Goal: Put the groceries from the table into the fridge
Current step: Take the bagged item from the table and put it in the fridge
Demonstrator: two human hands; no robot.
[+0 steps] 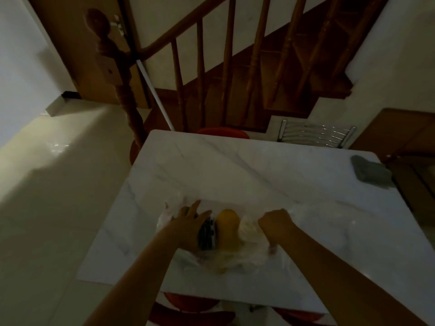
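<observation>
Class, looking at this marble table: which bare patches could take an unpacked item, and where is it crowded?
Free: the wide far half of the table, between the plastic bag and red chair; also the left strip. Crowded: near the middle, where both hands work the bag, and the grey cloth corner.

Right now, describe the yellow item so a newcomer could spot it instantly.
On the white marble table, near its front edge, lies a crumpled clear plastic bag between the person's two hands. The yellow item sits inside it, beside a dark package; it is the only bright yellow, rounded thing there.
</observation>
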